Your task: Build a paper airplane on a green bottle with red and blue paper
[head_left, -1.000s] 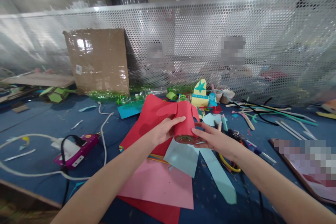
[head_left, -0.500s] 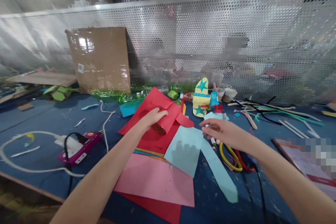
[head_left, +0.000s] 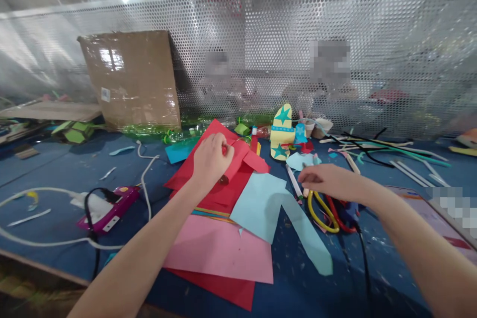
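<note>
My left hand (head_left: pixel 212 159) is closed over a rolled piece of red paper (head_left: pixel 240 159), with a bit of red showing between thumb and fingers. A dark, round brownish end shows inside the roll, beneath the hand. My right hand (head_left: pixel 328 180) hovers with loosely bent fingers, seemingly holding nothing, just above a yellow loop handle (head_left: pixel 316 216) and a red one. Beside its fingertips lies a white marker-like stick (head_left: pixel 294 181). Between the hands is light blue paper (head_left: pixel 261 206) with a long cut strip (head_left: pixel 309 236). Pink paper (head_left: pixel 223 248) lies nearer me.
A purple power strip (head_left: pixel 121 211) with white and black cables sits left. A cardboard sheet (head_left: pixel 130 79) leans on the perforated metal screen (head_left: pixel 279 44). A yellow star-decorated cutout (head_left: pixel 282 131), plastic bottles and thin sticks lie at the back. A phone-like screen (head_left: pixel 421 208) is at right.
My left hand has turned and curled more over the red roll. My right hand has shifted right and lower, towards the yellow loop. The view has tilted slightly down.
</note>
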Tool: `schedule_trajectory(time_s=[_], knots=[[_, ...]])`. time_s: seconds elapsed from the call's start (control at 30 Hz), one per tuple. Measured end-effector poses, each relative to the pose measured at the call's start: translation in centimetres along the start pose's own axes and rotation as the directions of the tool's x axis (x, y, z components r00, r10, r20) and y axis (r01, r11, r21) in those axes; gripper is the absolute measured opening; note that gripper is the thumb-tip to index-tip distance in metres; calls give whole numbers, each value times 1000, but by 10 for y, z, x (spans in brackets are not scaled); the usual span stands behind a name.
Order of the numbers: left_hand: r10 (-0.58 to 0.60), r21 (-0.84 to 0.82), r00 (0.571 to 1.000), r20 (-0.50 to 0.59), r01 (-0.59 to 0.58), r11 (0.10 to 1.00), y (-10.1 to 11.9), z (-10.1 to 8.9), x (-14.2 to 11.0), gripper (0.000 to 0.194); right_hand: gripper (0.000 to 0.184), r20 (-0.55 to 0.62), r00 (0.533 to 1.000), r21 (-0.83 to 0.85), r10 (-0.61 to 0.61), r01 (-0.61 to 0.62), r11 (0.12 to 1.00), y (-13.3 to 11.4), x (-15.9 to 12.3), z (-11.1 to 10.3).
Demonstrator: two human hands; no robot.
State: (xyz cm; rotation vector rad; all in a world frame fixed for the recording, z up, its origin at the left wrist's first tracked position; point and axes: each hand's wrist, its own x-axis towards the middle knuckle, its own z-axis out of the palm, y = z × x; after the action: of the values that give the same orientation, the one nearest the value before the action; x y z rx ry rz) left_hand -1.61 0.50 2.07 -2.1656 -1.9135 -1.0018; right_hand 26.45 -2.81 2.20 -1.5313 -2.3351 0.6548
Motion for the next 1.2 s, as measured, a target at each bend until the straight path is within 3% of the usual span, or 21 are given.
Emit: schedule_trajectory(time_s=[0.07, 0.13, 0.23, 0.3, 0.4, 0.6, 0.77, 0.93, 1.07, 1.2], knots=[[255, -25, 967, 23, -255, 967, 13, 1, -9, 15, 9, 51, 999, -33, -16, 18, 999, -4, 1, 10], [469, -144, 865, 178, -448, 882, 25, 6, -21, 21, 21, 60, 998, -64, -35, 39, 997, -9, 4, 21], [612, -323, 674, 413, -520, 791, 36, 17, -38, 26, 50, 12, 998, -115, -69, 69, 991, -12, 9, 38], [617, -371, 626, 476, -494, 787, 38, 25, -46, 40, 59, -17, 997, -146, -75, 72, 987, -12, 12, 47], [569, -362, 636, 521, -440, 822, 35, 33, -51, 57, 59, -22, 998, -169, -64, 59, 984, -11, 14, 55], [537, -363, 620, 572, -395, 844, 28, 36, -48, 66, 48, -38, 997, -133, -63, 58, 989, -14, 17, 47], [453, -370, 694, 559, -279, 886, 30, 36, -47, 83, 34, -87, 995, -68, -52, 46, 997, -13, 21, 40], [385, -429, 779, 495, -166, 888, 30, 37, -45, 67, 36, -122, 993, -14, -7, 5, 1000, -12, 19, 31], [271, -602, 846, 459, 72, 795, 26, 43, -39, 62, 27, -119, 993, 80, 5, 5, 997, -11, 15, 15], [236, -701, 858, 456, 184, 689, 20, 49, -30, 40, 18, -120, 992, 162, 36, -16, 987, -7, 15, 5]])
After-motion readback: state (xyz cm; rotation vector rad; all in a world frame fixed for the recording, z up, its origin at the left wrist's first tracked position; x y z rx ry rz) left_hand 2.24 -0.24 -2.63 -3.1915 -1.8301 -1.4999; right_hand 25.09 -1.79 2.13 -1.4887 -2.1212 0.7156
